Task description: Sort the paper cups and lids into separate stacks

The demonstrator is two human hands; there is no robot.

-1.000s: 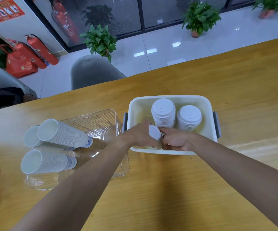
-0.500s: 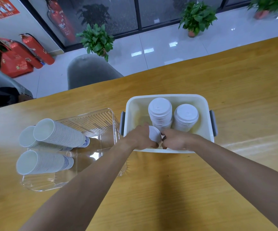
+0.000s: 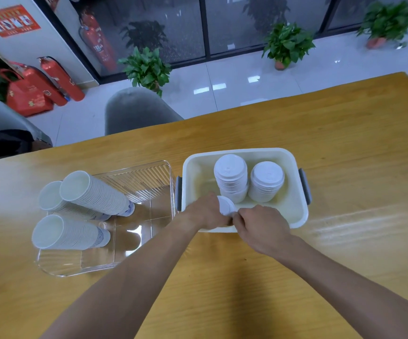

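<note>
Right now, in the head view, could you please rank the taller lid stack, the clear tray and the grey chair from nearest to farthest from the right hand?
1. Taller lid stack, in the white bin, just beyond the right hand.
2. Clear tray, to the left.
3. Grey chair, across the table.

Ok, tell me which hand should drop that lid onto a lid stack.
Probably the right hand. It pinches the lid at its edge and sits on the side of the white bin nearer the lid stacks. The left hand seems to grip what is beneath the lid.

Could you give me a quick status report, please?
Left hand and right hand both pinching one round white plastic lid over white plastic bin. Nothing in the way.
</note>
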